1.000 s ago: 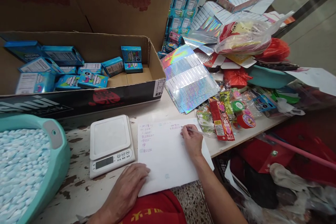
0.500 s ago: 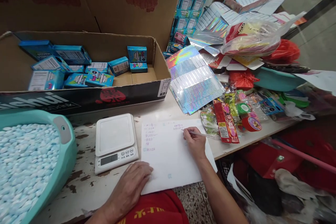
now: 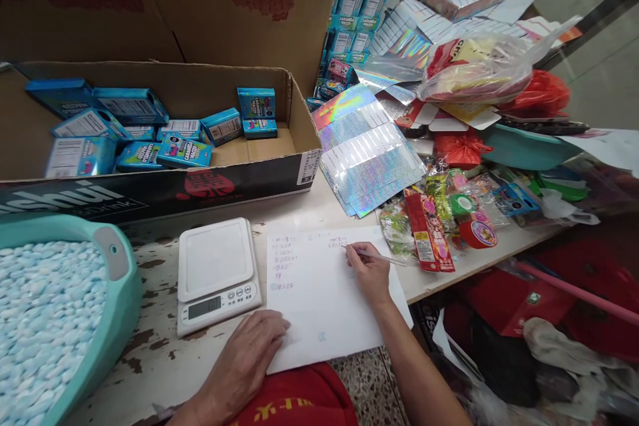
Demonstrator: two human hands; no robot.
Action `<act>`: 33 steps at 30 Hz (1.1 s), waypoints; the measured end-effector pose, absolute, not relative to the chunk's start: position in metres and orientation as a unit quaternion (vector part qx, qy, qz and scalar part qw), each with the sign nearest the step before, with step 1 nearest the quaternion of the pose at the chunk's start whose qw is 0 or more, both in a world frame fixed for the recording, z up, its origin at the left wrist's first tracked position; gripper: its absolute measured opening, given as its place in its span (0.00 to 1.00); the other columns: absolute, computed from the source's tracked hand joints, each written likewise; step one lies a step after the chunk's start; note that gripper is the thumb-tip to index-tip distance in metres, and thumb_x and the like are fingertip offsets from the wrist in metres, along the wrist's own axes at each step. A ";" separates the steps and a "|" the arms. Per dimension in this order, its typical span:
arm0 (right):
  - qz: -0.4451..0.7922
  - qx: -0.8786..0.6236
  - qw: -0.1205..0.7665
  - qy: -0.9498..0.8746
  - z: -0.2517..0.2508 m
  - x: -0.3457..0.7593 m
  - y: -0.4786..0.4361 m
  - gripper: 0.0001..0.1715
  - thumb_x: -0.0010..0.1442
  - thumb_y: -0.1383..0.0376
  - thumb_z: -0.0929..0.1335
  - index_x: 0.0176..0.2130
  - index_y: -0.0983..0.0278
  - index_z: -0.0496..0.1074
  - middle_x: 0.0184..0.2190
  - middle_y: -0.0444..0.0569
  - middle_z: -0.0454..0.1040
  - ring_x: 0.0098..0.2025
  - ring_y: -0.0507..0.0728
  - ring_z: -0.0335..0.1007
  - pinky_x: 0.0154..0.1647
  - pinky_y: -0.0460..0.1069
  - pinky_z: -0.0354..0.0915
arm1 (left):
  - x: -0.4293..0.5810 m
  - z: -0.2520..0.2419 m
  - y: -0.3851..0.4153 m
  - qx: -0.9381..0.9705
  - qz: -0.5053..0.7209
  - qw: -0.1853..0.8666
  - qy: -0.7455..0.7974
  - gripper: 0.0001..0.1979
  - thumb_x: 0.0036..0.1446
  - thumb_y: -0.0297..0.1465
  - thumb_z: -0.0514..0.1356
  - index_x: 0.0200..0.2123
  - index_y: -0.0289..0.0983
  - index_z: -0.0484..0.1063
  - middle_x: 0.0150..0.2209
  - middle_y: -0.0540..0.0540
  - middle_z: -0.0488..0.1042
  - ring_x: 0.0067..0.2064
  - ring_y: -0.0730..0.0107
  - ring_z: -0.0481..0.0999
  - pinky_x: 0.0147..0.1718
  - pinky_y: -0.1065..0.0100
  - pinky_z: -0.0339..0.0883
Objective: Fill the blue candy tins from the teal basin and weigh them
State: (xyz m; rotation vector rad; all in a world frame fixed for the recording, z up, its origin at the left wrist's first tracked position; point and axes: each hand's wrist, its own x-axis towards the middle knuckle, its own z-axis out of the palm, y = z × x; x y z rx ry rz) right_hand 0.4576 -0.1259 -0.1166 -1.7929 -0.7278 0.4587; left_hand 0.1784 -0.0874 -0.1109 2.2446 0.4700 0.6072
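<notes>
A white sheet of paper (image 3: 319, 306) with handwritten lines lies at the table's front edge. My right hand (image 3: 370, 273) grips a pen (image 3: 382, 257), its tip at the short written lines in the sheet's upper right. Resting palm down, my left hand (image 3: 252, 346) has its fingers stretched over the paper's lower left edge. Just beyond that hand stands a white digital kitchen scale (image 3: 216, 266) with its platform bare; its display digits are too faint to read.
At left is a turquoise basin (image 3: 122, 279) full of pale blue and white candies. Behind it, an open cardboard box (image 3: 249, 176) holds several small blue candy boxes (image 3: 184, 150). Shiny holographic sheets (image 3: 372, 153), candy packets (image 3: 428, 229) and plastic bags (image 3: 474, 70) crowd the right side.
The view has shifted slightly, moving the basin, box and scale a little left in the picture. My right hand stays at the same written lines with the pen; my left hand keeps its place.
</notes>
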 end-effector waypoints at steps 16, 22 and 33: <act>0.181 -0.754 0.593 -0.218 -0.113 0.461 -0.125 0.10 0.50 0.59 0.69 0.27 0.63 0.66 0.15 0.40 0.68 0.18 0.51 0.67 0.20 0.44 0.62 | 0.178 -0.112 -0.087 0.866 0.242 0.397 0.186 0.11 0.64 0.22 0.52 0.47 0.40 0.67 0.43 0.44 0.74 0.49 0.65 0.71 0.49 0.65 0.66; 0.202 -0.701 0.651 -0.210 -0.076 0.462 -0.127 0.19 0.47 0.54 0.72 0.33 0.64 0.67 0.23 0.42 0.72 0.21 0.51 0.70 0.18 0.44 0.66 | 0.183 -0.105 -0.093 0.774 0.285 0.505 0.256 0.06 0.63 0.31 0.56 0.38 0.39 0.73 0.35 0.46 0.76 0.39 0.65 0.74 0.40 0.66 0.67; 0.467 -0.556 0.617 -0.304 -0.028 0.333 -0.157 0.13 0.55 0.58 0.72 0.34 0.65 0.71 0.24 0.45 0.75 0.21 0.50 0.71 0.20 0.43 0.69 | 0.179 -0.041 -0.090 0.409 0.304 0.766 0.393 0.19 0.50 0.43 0.67 0.35 0.34 0.68 0.29 0.47 0.76 0.28 0.74 0.73 0.29 0.73 0.62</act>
